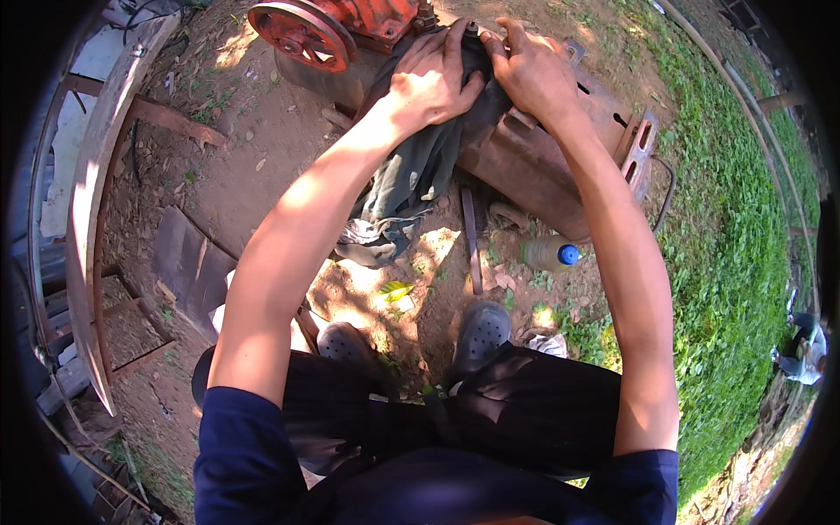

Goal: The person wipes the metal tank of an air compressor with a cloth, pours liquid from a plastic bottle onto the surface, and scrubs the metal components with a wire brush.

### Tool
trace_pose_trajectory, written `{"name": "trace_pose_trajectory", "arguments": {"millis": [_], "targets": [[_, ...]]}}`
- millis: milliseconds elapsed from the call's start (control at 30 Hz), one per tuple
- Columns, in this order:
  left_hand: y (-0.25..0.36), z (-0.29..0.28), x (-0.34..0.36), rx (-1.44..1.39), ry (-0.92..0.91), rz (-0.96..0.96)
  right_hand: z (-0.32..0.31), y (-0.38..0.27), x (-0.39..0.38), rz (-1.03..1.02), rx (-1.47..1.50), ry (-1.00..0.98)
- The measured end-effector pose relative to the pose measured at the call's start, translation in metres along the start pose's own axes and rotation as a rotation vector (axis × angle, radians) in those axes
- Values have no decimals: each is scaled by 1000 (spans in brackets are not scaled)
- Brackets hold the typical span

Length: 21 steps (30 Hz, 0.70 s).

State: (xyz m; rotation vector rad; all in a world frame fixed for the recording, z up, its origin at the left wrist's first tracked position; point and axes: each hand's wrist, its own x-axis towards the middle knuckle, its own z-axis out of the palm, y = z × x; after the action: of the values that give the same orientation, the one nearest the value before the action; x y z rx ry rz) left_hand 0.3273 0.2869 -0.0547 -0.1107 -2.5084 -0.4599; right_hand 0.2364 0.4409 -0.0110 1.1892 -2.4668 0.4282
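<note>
At the top middle, my left hand (433,79) grips a dark cloth (398,197), fingers bent over it, its long end draping down toward the ground. Just to the right, my right hand (529,74) is closed with curled fingertips beside a small dark fitting (472,29) at the cloth's top; what exactly they hold is hidden. The cloth lies over a rusty metal base (529,184) with slotted brackets. Behind my left hand is red machinery with a spoked pulley wheel (311,35).
A metal bar (472,249) and a bottle with a blue cap (547,254) are on the dirt near my feet. A long board (96,227) and rusty frames stand left. Grass (717,306) spreads right, where a person (801,341) appears at the edge.
</note>
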Motion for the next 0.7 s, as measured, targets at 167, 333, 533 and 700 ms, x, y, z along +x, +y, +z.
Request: {"name": "trace_pose_trajectory", "arguments": {"millis": [167, 333, 533, 700], "targets": [[11, 8, -5, 1, 134, 5, -10, -3, 1, 36, -13, -78], [28, 11, -65, -11, 109, -139, -6, 0, -2, 68, 25, -83], [25, 23, -71, 68, 151, -425, -12, -7, 6, 91, 23, -107], [24, 29, -44, 67, 211, -471, -14, -13, 3, 183, 68, -104]]}}
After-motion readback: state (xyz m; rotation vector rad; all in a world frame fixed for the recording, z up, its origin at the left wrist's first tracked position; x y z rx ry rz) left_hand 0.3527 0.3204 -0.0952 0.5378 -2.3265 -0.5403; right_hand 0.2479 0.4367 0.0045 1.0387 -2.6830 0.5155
